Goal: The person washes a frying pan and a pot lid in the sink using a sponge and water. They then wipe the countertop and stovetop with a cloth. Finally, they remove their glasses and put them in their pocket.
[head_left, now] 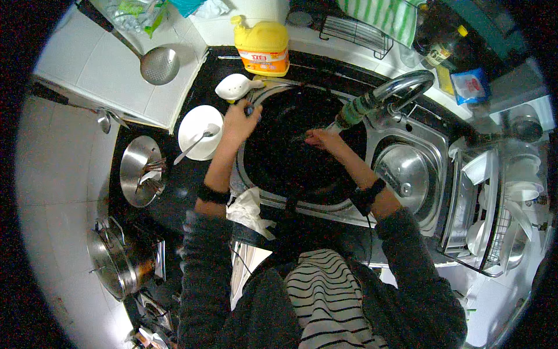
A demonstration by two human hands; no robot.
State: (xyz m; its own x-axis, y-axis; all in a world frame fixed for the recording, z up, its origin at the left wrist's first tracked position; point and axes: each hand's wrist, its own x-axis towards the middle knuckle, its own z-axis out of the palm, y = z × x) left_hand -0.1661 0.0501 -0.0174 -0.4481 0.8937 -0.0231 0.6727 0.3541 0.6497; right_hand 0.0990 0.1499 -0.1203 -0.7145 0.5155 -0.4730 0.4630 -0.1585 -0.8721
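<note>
Room opens over the dark pan (296, 168); the faucet (401, 86) blocks its upper right.

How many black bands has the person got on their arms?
2. One black band is between the left hand and the left sleeve; the other band is between the right hand and the right sleeve. The sleeves could hide more.
</note>
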